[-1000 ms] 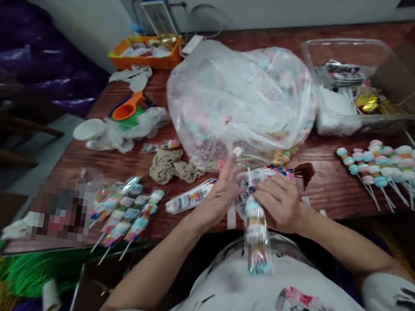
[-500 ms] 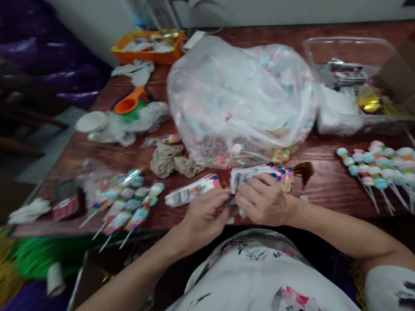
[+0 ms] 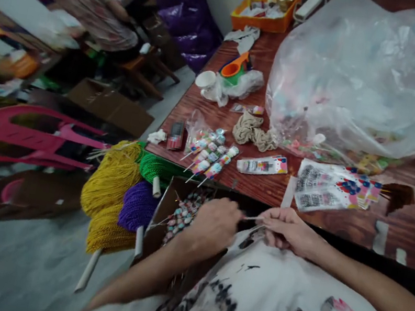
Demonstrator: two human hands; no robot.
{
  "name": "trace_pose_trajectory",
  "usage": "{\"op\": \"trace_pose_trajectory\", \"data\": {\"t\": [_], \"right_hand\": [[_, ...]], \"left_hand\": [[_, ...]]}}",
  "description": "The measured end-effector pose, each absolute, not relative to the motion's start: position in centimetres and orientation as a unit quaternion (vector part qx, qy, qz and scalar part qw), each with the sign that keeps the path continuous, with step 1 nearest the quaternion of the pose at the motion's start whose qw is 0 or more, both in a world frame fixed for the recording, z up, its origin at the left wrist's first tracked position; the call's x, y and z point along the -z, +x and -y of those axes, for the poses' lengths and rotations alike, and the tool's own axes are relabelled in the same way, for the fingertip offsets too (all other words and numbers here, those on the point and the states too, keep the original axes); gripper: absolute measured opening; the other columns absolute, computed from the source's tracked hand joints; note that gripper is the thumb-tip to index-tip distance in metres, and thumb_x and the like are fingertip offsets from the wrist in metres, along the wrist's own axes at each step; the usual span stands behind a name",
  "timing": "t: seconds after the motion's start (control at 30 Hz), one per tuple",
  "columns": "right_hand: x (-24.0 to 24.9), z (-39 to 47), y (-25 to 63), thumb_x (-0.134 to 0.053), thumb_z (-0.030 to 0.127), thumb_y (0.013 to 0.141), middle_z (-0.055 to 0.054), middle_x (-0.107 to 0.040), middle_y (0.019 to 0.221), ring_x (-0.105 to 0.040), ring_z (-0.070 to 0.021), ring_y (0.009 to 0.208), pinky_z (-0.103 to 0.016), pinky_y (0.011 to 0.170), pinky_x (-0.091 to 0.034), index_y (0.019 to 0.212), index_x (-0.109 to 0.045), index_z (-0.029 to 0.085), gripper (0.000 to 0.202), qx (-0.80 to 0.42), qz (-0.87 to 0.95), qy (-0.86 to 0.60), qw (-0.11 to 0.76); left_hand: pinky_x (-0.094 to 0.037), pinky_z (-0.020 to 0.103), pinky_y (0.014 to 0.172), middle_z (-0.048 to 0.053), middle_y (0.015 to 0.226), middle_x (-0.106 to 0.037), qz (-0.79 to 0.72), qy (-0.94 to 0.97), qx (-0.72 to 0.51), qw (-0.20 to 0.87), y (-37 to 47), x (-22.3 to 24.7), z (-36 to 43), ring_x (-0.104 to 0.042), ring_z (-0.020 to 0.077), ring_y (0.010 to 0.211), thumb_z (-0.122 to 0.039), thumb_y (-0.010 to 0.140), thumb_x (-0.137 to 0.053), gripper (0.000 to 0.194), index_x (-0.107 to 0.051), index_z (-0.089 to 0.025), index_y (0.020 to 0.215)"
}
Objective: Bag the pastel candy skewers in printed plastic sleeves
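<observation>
Over my lap, at the table's front edge, my left hand (image 3: 216, 223) is closed and somewhat blurred. My right hand (image 3: 288, 228) is also closed, thumb and fingers pinched together. A thin pale strip (image 3: 250, 218) stretches between the two hands; whether it is a stick or twisted film I cannot make out. Beyond them on the table lie printed wrapper bags (image 3: 321, 188) in a fanned stack and a smaller pile of bags (image 3: 261, 164). Several wrapped marshmallow skewers (image 3: 214, 151) rest at the table's left front, near an open carton of skewers (image 3: 181, 217) below.
A big clear bag (image 3: 363, 81) of pastel sweets covers the table's back right. A beige cloth (image 3: 251, 130), orange tape dispenser (image 3: 235, 67) and orange tray (image 3: 265, 14) stand leftward. Yellow yarn (image 3: 110, 187) and a pink chair (image 3: 31, 134) are at the left; a person (image 3: 93, 3) sits behind.
My view has swung left, bringing the chair, yarn and carton into sight. My hands, close together before, are now slightly apart and lower, over my lap.
</observation>
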State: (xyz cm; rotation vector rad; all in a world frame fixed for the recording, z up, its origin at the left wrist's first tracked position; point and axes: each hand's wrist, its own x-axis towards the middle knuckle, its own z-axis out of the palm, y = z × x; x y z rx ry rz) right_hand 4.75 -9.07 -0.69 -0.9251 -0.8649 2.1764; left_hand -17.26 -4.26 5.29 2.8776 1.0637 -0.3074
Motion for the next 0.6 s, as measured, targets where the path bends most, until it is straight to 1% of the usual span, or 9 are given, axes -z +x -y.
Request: {"op": "trace_pose_trajectory", "data": {"t": [0.07, 0.1, 0.13, 0.2, 0.27, 0.37, 0.43, 0.5, 0.6], "right_hand": [[1.1, 8.9, 5.6, -0.057, 0.040, 0.090, 0.002, -0.061, 0.064, -0.048, -0.0076, 0.049, -0.019, 0.048, -0.037, 0.112, -0.059, 0.014, 0.034, -0.694, 0.474, -0.414, 0.350], [1.5, 9.1, 6.1, -0.056, 0.034, 0.091, 0.000, -0.064, 0.070, -0.054, -0.0090, 0.056, -0.021, 0.055, -0.043, 0.118, -0.058, 0.014, 0.034, -0.602, 0.555, -0.439, 0.371], [2.0, 9.3, 6.7, -0.055, 0.028, 0.091, -0.002, -0.067, 0.075, -0.058, -0.0103, 0.063, -0.023, 0.061, -0.047, 0.119, -0.060, 0.014, 0.031, -0.500, 0.629, -0.453, 0.386], [2.9, 10.0, 7.8, -0.052, 0.018, 0.091, -0.006, -0.069, 0.079, -0.061, -0.0120, 0.068, -0.024, 0.065, -0.049, 0.110, -0.065, 0.014, 0.023, -0.318, 0.725, -0.452, 0.411], [3.4, 10.7, 9.0, -0.051, 0.012, 0.090, -0.005, -0.070, 0.077, -0.063, -0.0123, 0.067, -0.024, 0.063, -0.050, 0.101, -0.067, 0.016, 0.020, -0.195, 0.739, -0.455, 0.458], [3.1, 12.0, 11.8, -0.053, 0.009, 0.087, -0.004, -0.071, 0.075, -0.065, -0.0129, 0.064, -0.024, 0.061, -0.052, 0.100, -0.068, 0.018, 0.022, -0.072, 0.664, -0.539, 0.513], [2.8, 13.5, 14.4, -0.057, 0.012, 0.086, -0.004, -0.072, 0.076, -0.067, -0.0139, 0.064, -0.026, 0.061, -0.054, 0.098, -0.070, 0.020, 0.019, -0.013, 0.591, -0.620, 0.516], [3.0, 15.7, 16.9, -0.061, 0.015, 0.086, -0.005, -0.073, 0.079, -0.068, -0.0152, 0.065, -0.027, 0.062, -0.056, 0.096, -0.071, 0.020, 0.015, 0.017, 0.514, -0.690, 0.509], [4.2, 19.4, 19.5, -0.063, 0.020, 0.086, -0.005, -0.073, 0.079, -0.068, -0.0160, 0.064, -0.029, 0.062, -0.056, 0.095, -0.072, 0.019, 0.013, 0.013, 0.442, -0.751, 0.490]], "left_hand": [[-0.047, 0.036, 0.069, 0.011, 0.080, -0.063, -0.476, 0.848, 0.236, -0.001, -19.7, -5.6, 3.3, -0.061, 0.0254, 0.079, -0.010, 0.076, -0.054, 0.015, -0.067, -0.014, 0.082], [-0.047, 0.038, 0.071, 0.014, 0.088, -0.064, -0.514, 0.818, 0.255, -0.028, -20.2, -5.5, 2.7, -0.062, 0.0284, 0.085, -0.011, 0.077, -0.055, 0.018, -0.067, -0.012, 0.091], [-0.048, 0.039, 0.072, 0.016, 0.094, -0.064, -0.531, 0.809, 0.248, -0.043, -20.2, -5.1, 2.1, -0.061, 0.0301, 0.089, -0.013, 0.079, -0.056, 0.022, -0.066, -0.011, 0.098], [-0.049, 0.039, 0.079, 0.016, 0.100, -0.064, -0.495, 0.852, 0.171, -0.029, -18.0, -4.1, 1.5, -0.059, 0.0292, 0.096, -0.019, 0.087, -0.054, 0.022, -0.064, -0.012, 0.105], [-0.048, 0.036, 0.086, 0.013, 0.104, -0.064, -0.387, 0.919, 0.065, 0.028, -13.2, -2.9, 1.6, -0.057, 0.0256, 0.101, -0.025, 0.094, -0.049, 0.019, -0.064, -0.015, 0.100], [-0.048, 0.035, 0.084, 0.012, 0.107, -0.063, -0.229, 0.969, -0.002, 0.091, -3.8, -1.1, 2.1, -0.056, 0.0238, 0.102, -0.022, 0.092, -0.051, 0.017, -0.062, -0.016, 0.103], [-0.049, 0.037, 0.080, 0.015, 0.108, -0.061, -0.214, 0.973, -0.005, 0.082, 1.4, -0.1, 2.4, -0.055, 0.0269, 0.104, -0.021, 0.091, -0.054, 0.021, -0.061, -0.011, 0.108], [-0.047, 0.037, 0.076, 0.016, 0.105, -0.061, -0.207, 0.976, 0.000, 0.061, 4.5, 1.0, 2.3, -0.056, 0.0283, 0.103, -0.016, 0.092, -0.049, 0.019, -0.062, -0.008, 0.104], [-0.046, 0.037, 0.073, 0.016, 0.097, -0.062, -0.169, 0.985, -0.006, 0.028, 5.4, 2.6, 1.4, -0.058, 0.0277, 0.099, -0.009, 0.093, -0.041, 0.023, -0.063, -0.007, 0.097]]}}
